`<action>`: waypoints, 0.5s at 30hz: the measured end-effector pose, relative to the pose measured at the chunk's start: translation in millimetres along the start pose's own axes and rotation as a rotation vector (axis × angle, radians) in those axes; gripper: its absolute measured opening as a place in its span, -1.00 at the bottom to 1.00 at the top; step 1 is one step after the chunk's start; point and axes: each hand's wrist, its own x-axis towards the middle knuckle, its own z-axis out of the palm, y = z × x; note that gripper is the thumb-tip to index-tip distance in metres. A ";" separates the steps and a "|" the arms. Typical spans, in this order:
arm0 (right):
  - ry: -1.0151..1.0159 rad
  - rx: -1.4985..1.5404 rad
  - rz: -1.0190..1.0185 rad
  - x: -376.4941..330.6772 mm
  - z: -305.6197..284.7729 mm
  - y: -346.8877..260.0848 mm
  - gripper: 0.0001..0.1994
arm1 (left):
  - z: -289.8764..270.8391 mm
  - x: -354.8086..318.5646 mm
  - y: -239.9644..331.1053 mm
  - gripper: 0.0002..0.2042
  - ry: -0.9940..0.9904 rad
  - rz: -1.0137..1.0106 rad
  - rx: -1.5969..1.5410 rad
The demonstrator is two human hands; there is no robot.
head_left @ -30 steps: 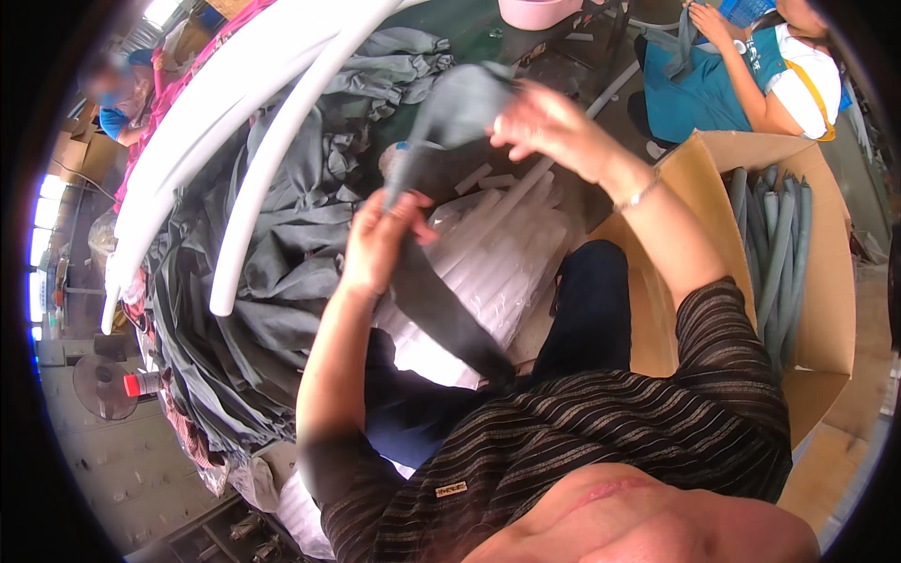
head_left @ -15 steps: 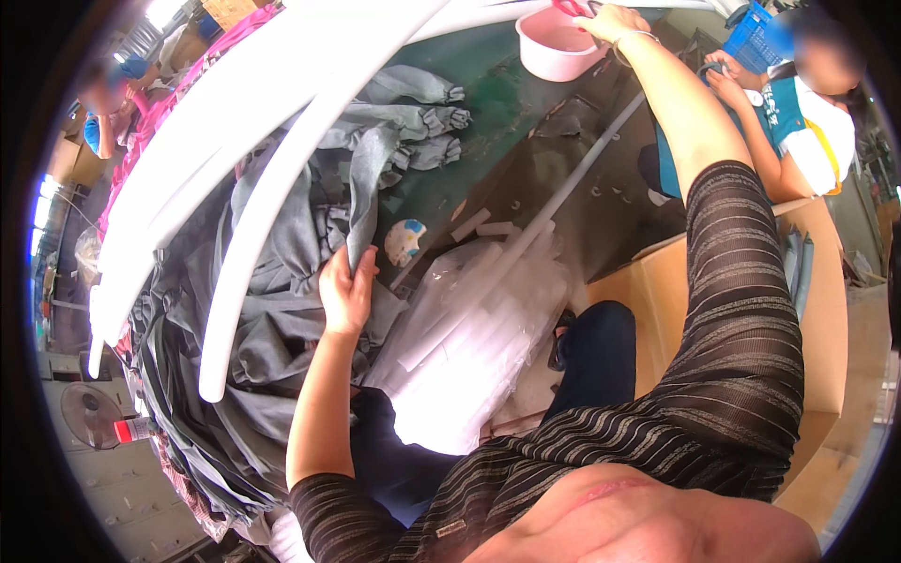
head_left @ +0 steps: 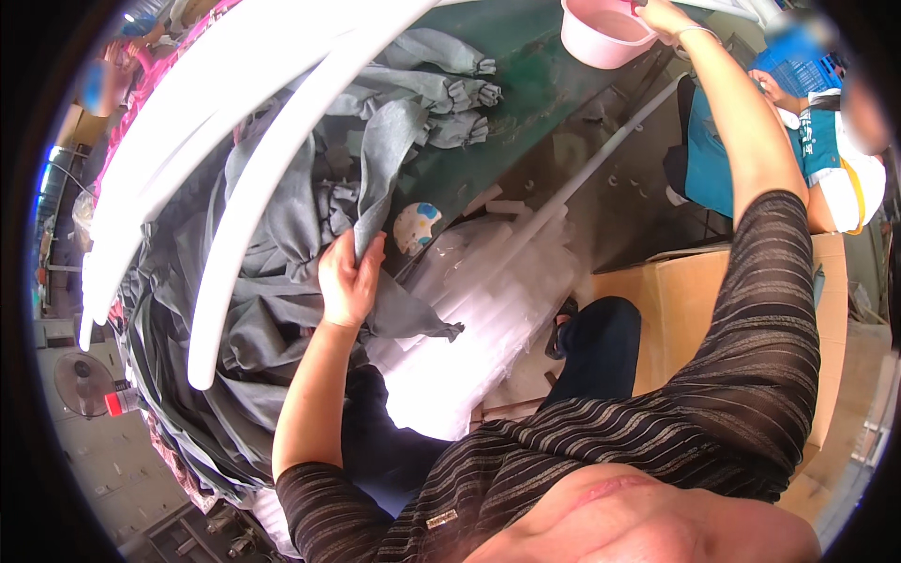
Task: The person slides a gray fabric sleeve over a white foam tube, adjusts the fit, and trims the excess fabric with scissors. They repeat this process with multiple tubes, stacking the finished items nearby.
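Observation:
My left hand (head_left: 349, 281) is closed round a strip of grey fabric (head_left: 383, 155). One part of the strip rises above my fist; grey cloth also spreads out below it towards a gathered tip. Around that hand lies a big heap of grey cloth pieces (head_left: 272, 211) with gathered ends. Far off at the upper right, my right hand (head_left: 664, 19) is at the right rim of a pink basin (head_left: 605, 42). Its fingers pinch a red-handled tool (head_left: 638, 6), apparently scissors, mostly hidden or cut off by the picture's top edge.
Thick white tubes (head_left: 267, 206) arch over the cloth heap. A spotted round object (head_left: 418, 228) lies by the green table's (head_left: 511, 108) edge. Below are clear plastic bags (head_left: 469, 328) and a grey pole (head_left: 619, 141). A cardboard box (head_left: 680, 305) and a co-worker (head_left: 826, 141) are at right.
The view has shifted, so the basin and co-worker appear farther right. A gathered tip of grey cloth now sticks out right of my left hand. My right hand remains at the basin with the red-handled tool.

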 end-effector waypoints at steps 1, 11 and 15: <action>-0.002 0.049 -0.111 5.0 8.9 9.8 -0.51 | -2.7 -3.4 -0.4 -0.86 0.014 0.004 0.021; -0.154 0.118 -0.111 -59.5 108.3 -115.7 -0.55 | -1.3 -7.5 -8.9 -0.79 0.032 -0.031 -0.023; 0.097 -0.234 -0.389 -88.7 100.3 -160.2 -0.40 | 1.6 -1.1 -9.3 -0.73 0.020 0.061 0.093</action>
